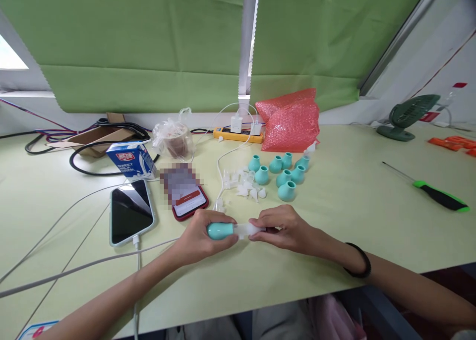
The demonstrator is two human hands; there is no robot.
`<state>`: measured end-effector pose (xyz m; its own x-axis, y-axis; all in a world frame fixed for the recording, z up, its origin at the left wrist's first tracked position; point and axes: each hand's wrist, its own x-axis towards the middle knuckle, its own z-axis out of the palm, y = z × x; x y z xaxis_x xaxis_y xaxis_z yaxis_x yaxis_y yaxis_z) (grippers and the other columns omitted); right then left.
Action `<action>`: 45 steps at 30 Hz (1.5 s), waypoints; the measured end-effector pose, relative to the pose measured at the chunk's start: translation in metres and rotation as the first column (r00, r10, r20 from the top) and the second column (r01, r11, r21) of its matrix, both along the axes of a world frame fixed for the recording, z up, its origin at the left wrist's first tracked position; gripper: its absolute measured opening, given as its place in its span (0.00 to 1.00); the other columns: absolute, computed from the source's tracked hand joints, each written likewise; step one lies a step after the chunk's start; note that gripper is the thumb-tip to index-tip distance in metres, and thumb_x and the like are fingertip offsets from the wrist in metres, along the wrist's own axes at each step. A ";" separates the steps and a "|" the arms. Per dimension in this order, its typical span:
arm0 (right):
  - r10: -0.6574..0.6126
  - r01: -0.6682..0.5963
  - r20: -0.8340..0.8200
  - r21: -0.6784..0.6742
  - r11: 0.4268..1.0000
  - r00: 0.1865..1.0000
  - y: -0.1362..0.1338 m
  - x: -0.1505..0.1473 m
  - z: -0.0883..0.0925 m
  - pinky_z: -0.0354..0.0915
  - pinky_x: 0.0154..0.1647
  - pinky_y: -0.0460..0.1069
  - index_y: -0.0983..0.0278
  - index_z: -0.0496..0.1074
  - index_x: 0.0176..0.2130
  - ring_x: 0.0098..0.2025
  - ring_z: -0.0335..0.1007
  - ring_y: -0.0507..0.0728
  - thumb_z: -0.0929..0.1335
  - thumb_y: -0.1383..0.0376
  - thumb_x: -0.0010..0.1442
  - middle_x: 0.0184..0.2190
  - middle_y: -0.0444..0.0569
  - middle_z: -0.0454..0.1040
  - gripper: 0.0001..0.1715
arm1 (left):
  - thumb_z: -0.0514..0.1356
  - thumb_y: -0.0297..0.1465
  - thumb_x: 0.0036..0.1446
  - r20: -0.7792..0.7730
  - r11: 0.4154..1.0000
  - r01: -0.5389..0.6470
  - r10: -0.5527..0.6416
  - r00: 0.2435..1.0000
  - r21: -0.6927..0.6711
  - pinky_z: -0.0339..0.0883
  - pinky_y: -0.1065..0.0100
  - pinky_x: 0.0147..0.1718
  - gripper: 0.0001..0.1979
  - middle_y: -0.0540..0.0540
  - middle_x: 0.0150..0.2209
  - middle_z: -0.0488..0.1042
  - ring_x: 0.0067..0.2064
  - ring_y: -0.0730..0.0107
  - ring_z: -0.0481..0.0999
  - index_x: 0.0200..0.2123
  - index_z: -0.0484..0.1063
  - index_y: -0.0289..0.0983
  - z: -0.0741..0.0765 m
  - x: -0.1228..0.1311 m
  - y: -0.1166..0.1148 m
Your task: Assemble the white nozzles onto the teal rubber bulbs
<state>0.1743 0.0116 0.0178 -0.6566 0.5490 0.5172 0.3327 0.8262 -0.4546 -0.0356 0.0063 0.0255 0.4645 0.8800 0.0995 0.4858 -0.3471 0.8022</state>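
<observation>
My left hand (203, 236) is closed round a teal rubber bulb (220, 230), its neck pointing right. A translucent white plastic nozzle (243, 229) meets the bulb's neck, and my right hand (284, 228) pinches its far end between thumb and fingers. How deep the nozzle sits in the neck is hidden. Beyond my hands, several more teal bulbs (286, 191) stand upright, mouths up; one at the back right has a white tip (311, 147) in it. To their left lies a pile of small white plastic pieces (247, 187).
Left of my hands lie a charging phone (133, 212) and a red-cased phone (191, 201), with white cables. Behind are a milk carton (132, 160), an orange power strip (245, 135) and red bubble wrap (290, 124). A screwdriver (439, 194) and small fan (403, 117) are right.
</observation>
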 end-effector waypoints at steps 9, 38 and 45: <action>0.036 -0.053 -0.122 -0.145 0.988 0.992 -0.006 -0.005 0.004 0.59 0.21 0.42 0.69 0.72 0.27 0.20 0.62 0.48 0.68 0.62 0.50 0.19 0.47 0.70 0.10 | 0.60 0.32 0.45 0.054 0.991 0.131 -0.133 0.990 0.035 0.63 0.74 0.27 0.10 0.46 0.28 0.75 0.29 0.70 0.72 0.30 0.73 0.32 0.004 -0.004 -0.003; -0.201 -0.092 -0.456 -0.544 0.834 0.867 -0.018 -0.017 0.005 0.64 0.13 0.43 0.69 0.74 0.28 0.14 0.64 0.48 0.70 0.64 0.45 0.18 0.47 0.71 0.10 | 0.53 0.39 0.52 0.307 0.909 0.326 -0.243 0.920 -0.259 0.63 0.73 0.26 0.16 0.47 0.25 0.69 0.26 0.72 0.68 0.33 0.72 0.32 0.002 0.001 -0.010; -0.497 0.358 -0.675 -0.348 0.866 0.546 0.008 0.034 0.053 0.58 0.15 0.43 0.65 0.71 0.22 0.19 0.63 0.49 0.71 0.66 0.43 0.21 0.47 0.71 0.05 | 0.50 0.31 0.55 0.166 0.931 -0.106 0.050 0.985 0.350 0.63 0.64 0.36 0.11 0.42 0.36 0.67 0.38 0.65 0.66 0.37 0.70 0.35 0.003 -0.007 -0.001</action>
<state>0.2081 0.0200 0.0707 0.2301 0.7753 0.5882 0.1330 0.5737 -0.8082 -0.0423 0.0055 0.0282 0.3503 0.8063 0.4766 0.4055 -0.5892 0.6988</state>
